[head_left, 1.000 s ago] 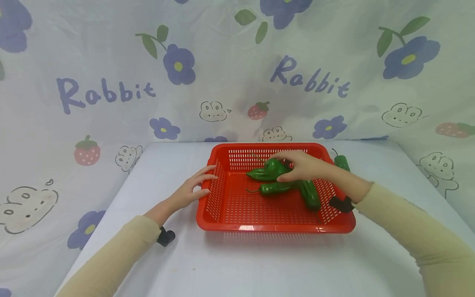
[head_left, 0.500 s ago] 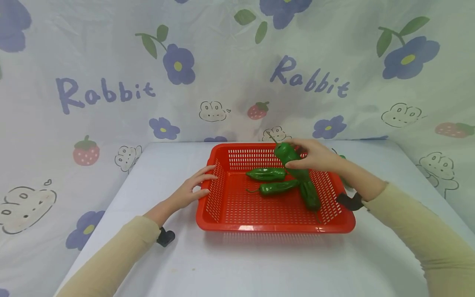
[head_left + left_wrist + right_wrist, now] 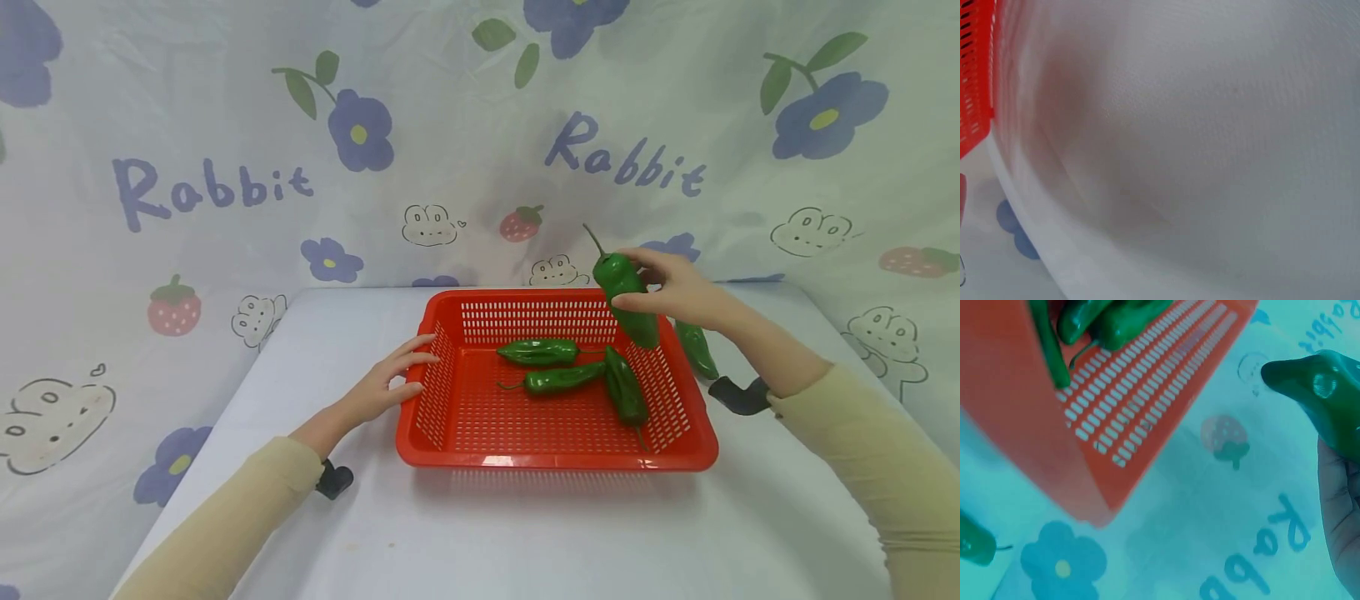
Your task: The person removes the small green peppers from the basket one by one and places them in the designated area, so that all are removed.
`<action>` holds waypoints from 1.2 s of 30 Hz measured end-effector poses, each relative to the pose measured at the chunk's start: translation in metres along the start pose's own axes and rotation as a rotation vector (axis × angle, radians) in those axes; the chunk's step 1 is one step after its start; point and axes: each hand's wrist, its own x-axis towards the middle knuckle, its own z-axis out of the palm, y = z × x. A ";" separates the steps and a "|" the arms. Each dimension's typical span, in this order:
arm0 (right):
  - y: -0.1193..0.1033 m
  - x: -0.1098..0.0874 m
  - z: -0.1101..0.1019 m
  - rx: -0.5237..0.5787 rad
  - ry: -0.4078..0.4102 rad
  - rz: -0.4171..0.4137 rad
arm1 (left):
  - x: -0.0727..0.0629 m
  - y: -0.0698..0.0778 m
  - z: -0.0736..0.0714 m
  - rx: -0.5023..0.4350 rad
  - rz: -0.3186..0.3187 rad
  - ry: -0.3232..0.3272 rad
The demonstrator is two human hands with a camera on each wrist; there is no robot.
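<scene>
My right hand (image 3: 686, 292) grips a large green pepper (image 3: 622, 279) between thumb and fingers, stem pointing up and left, over the back right corner of the red basket (image 3: 558, 461). In the right wrist view the tip of that pepper (image 3: 1329, 394) points left, clear of the basket. Inside the basket lie three more green peppers: one at the back (image 3: 536, 352), another in the middle (image 3: 562, 379), a third slanting at the right (image 3: 625, 387). My left hand (image 3: 382, 385) rests at the basket's left rim with fingers extended.
On the white table (image 3: 480, 533), just outside the basket's right wall, lies another green pepper (image 3: 696, 348), partly hidden by the basket and my right arm. A patterned cloth (image 3: 450, 125) hangs behind the table. The left wrist view shows mostly tabletop and a basket corner (image 3: 972, 75).
My right hand has lifted the large pepper out of the basket, moving up and to the right. The peppers beneath are uncovered. My left hand has stayed at the rim.
</scene>
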 end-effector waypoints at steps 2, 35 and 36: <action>0.002 -0.002 -0.005 0.003 0.029 0.019 | 0.000 0.000 0.000 -0.001 0.002 -0.001; 0.066 -0.012 -0.076 -0.039 0.325 0.237 | -0.001 0.003 -0.003 0.001 -0.029 -0.024; 0.069 -0.012 -0.077 -0.041 0.328 0.240 | 0.000 0.003 -0.003 0.000 -0.030 -0.025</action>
